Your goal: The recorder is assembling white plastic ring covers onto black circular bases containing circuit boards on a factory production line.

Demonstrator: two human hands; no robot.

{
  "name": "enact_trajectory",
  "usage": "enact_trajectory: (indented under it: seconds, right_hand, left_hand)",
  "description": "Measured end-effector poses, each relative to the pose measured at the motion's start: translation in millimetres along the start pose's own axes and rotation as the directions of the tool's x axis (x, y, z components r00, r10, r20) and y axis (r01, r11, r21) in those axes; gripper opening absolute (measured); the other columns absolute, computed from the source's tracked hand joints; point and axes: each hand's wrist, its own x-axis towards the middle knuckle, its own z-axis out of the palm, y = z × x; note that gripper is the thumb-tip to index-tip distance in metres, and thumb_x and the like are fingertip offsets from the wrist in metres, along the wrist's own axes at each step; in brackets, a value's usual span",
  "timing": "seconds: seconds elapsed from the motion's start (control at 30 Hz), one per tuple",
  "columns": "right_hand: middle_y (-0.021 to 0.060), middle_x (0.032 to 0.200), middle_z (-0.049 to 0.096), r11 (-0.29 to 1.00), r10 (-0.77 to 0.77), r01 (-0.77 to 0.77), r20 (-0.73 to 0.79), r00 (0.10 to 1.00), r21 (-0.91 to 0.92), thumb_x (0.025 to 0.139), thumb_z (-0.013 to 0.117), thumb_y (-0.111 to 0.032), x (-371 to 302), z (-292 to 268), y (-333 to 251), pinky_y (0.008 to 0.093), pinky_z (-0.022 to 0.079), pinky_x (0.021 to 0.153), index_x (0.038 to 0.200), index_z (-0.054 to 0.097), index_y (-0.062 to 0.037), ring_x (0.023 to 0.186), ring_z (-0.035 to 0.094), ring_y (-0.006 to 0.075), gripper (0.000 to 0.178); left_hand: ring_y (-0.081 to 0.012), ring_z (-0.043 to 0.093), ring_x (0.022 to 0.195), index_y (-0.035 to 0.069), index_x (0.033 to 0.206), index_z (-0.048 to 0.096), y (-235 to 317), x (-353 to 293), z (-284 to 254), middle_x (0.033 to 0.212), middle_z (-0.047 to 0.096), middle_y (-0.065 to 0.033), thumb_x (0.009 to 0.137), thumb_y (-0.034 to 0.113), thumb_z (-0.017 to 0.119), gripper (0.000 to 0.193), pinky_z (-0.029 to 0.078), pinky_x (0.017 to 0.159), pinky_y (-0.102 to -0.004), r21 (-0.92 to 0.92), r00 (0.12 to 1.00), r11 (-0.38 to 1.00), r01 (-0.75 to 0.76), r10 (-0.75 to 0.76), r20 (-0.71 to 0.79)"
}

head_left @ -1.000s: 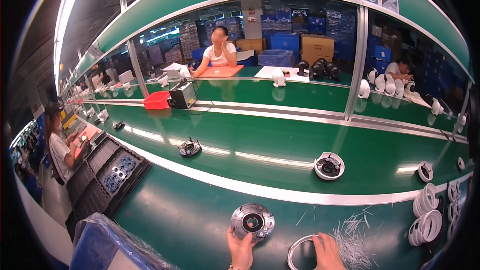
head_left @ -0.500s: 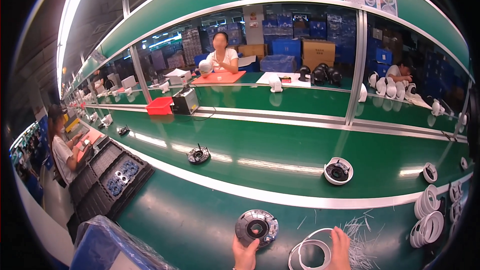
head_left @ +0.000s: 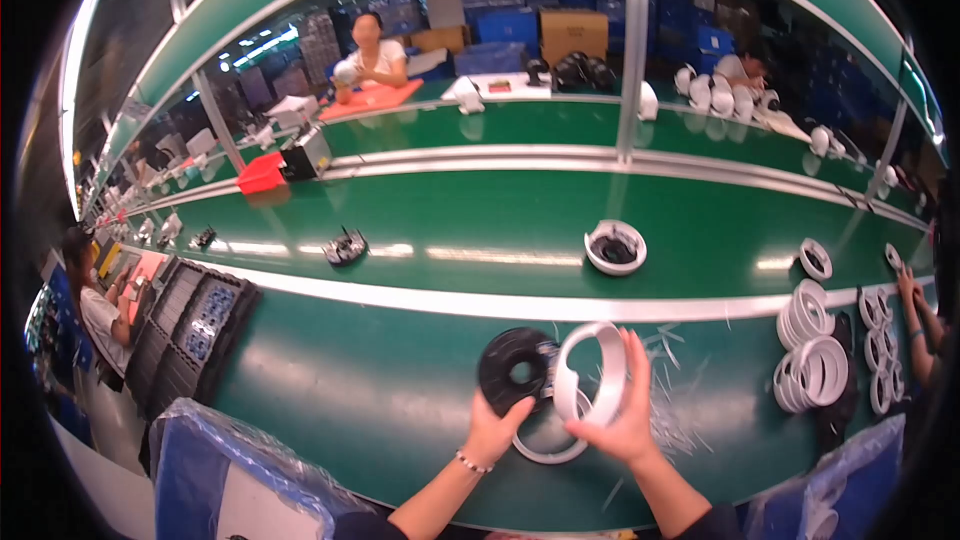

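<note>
My left hand (head_left: pixel 492 428) grips the lower edge of a round black disc assembly (head_left: pixel 497 377) with a hole in its centre. A bit of circuit board shows at the disc's right edge. A white plastic ring (head_left: pixel 607 380) is held in my right hand (head_left: pixel 628 412), thumb below and fingers along its right side. The ring stands tilted close beside the disc; whether the two touch I cannot tell. Beneath them a second white ring (head_left: pixel 548 457) lies on the green bench (head_left: pixel 350 410), partly hidden by my hands.
Thin white strips (head_left: pixel 678 430) litter the bench at right, near stacked white rings (head_left: pixel 812 380). A black tray (head_left: pixel 165 360) with circuit boards stands left. Plastic-lined blue bins (head_left: pixel 180 470) flank me. The conveyor carries a white-rimmed part (head_left: pixel 615 248) and black assembly (head_left: pixel 345 247). A co-worker's hand (head_left: pixel 907 285) reaches in at right.
My right hand has lifted the white ring and brought it left, beside the disc. My left hand has turned the disc, so its black side now shows. The whole view has shifted.
</note>
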Motion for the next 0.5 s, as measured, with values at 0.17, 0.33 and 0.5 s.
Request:
enact_trajectory:
  seconds: [0.17, 0.33, 0.5]
  right_hand:
    - [0.0193, 0.126, 0.025, 0.986, 0.026, -0.016, 0.054, 0.998, -0.166, 0.047, 0.082, -0.027, -9, -17, -11, 0.0375, 0.029, 0.096, 0.13, 0.012, 0.002, 0.116, 0.032, 0.0295, 0.112]
    - [0.0213, 0.131, 0.022, 0.925, 0.092, -0.026, 0.156, 0.984, -0.379, 0.048, 0.081, -0.034, -16, -28, -15, 0.0387, 0.027, 0.096, 0.13, 0.015, 0.0024, 0.119, 0.029, 0.0324, 0.111]
    - [0.0256, 0.131, 0.022, 0.866, -0.061, 0.157, 0.212, 0.975, -0.474, 0.048, 0.079, -0.039, -3, -17, -11, 0.0452, 0.023, 0.098, 0.128, 0.019, 0.003, 0.12, 0.024, 0.0403, 0.108]
  left_hand:
    - [-0.0238, 0.033, 0.119, 0.004, 0.129, 0.024, 7, -10, 31, 0.128, 0.032, -0.0104, 0.067, 0.008, 0.066, 0.075, 0.029, 0.098, -0.0372, -0.311, 0.808, 0.835, 0.454, -0.238, 0.539]
    - [-0.0305, 0.029, 0.121, 0.005, 0.131, 0.023, 8, 0, 36, 0.133, 0.028, -0.0151, 0.077, 0.059, 0.034, 0.077, 0.024, 0.1, -0.0461, -0.481, 0.722, 0.552, 0.681, -0.395, 0.568]
    - [-0.0296, 0.04, 0.114, 0.004, 0.125, 0.034, 0, 14, 48, 0.125, 0.039, -0.0157, 0.079, 0.059, 0.028, 0.072, 0.031, 0.097, -0.0425, -0.679, 0.852, 0.52, 0.519, -0.379, 0.361]
